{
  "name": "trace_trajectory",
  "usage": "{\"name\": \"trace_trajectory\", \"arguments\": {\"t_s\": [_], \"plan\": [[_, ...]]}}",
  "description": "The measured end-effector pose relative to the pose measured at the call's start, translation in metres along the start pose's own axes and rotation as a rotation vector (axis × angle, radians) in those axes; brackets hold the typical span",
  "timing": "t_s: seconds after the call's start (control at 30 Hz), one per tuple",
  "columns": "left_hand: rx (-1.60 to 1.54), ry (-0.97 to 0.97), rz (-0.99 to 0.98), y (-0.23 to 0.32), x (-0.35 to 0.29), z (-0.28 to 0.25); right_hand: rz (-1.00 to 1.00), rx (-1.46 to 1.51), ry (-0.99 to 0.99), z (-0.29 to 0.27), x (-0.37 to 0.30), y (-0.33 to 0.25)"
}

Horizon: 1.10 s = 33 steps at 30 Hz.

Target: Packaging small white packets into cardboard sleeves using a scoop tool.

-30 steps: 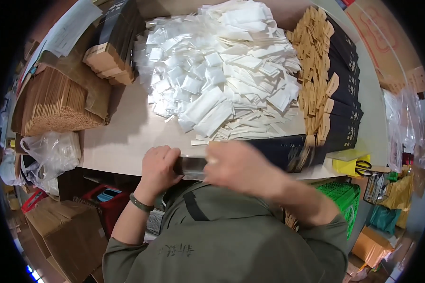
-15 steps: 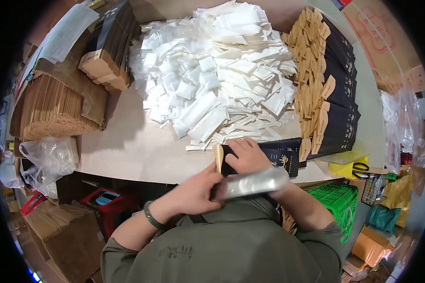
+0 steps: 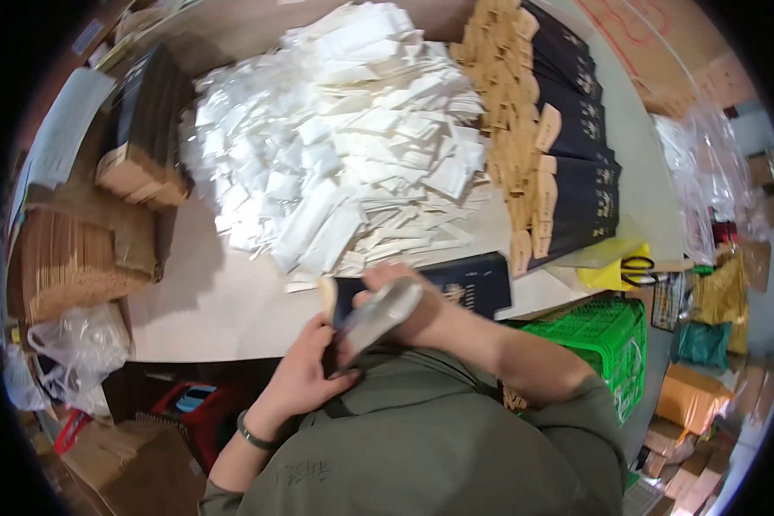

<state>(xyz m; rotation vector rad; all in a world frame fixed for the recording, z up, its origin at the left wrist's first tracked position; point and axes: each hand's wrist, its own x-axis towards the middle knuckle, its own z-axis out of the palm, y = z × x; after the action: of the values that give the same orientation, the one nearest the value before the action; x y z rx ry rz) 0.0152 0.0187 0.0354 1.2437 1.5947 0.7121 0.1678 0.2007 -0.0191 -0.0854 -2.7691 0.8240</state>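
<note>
My left hand [image 3: 305, 370] is closed, with the lower end of a long, shiny, silvery clear packet [image 3: 380, 311] between thumb and fingers. The packet tilts up to the right and hides part of my other hand. My right hand [image 3: 414, 316] curls over a dark paper sleeve [image 3: 346, 297] with a tan end, at the table's front edge. More dark sleeves [image 3: 482, 285] lie flat beside its wrist. Beyond both hands spreads a heap of white paper packets [image 3: 387, 163], with small clear-wrapped packets [image 3: 271, 155] on its left side.
Fanned dark sleeves with tan ends [image 3: 568, 206] line the table's right side. Brown card stacks [image 3: 77, 262] and bundled sleeves [image 3: 142, 172] stand left. Black-handled scissors [image 3: 638, 272] lie on something yellow at right. Below are a green crate [image 3: 606, 340] and a carton [image 3: 133, 469].
The view has shifted, so the table contents appear further left. The silvery packet has swung from nearly level to a steeper tilt, its far end up toward the sleeve. Both hands stay close together.
</note>
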Motion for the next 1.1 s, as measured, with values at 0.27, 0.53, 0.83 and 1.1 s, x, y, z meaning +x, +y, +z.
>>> {"name": "trace_trajectory", "arguments": {"t_s": [0.27,0.53,0.83,1.1], "plan": [[0.055,0.123,-0.016,0.006,-0.02,0.0,0.055,0.042,-0.129,0.004,-0.026,-0.004],[0.007,-0.174,0.045,0.029,0.014,0.019,-0.003,-0.163,-0.162,-0.039,-0.048,0.004],[0.25,0.508,-0.25,-0.024,-0.005,0.0,0.407,-0.109,0.212,-0.017,-0.006,-0.062],[0.437,0.62,-0.148,-0.05,-0.04,0.009,0.599,-0.109,-0.183,-0.011,0.001,-0.059]]}}
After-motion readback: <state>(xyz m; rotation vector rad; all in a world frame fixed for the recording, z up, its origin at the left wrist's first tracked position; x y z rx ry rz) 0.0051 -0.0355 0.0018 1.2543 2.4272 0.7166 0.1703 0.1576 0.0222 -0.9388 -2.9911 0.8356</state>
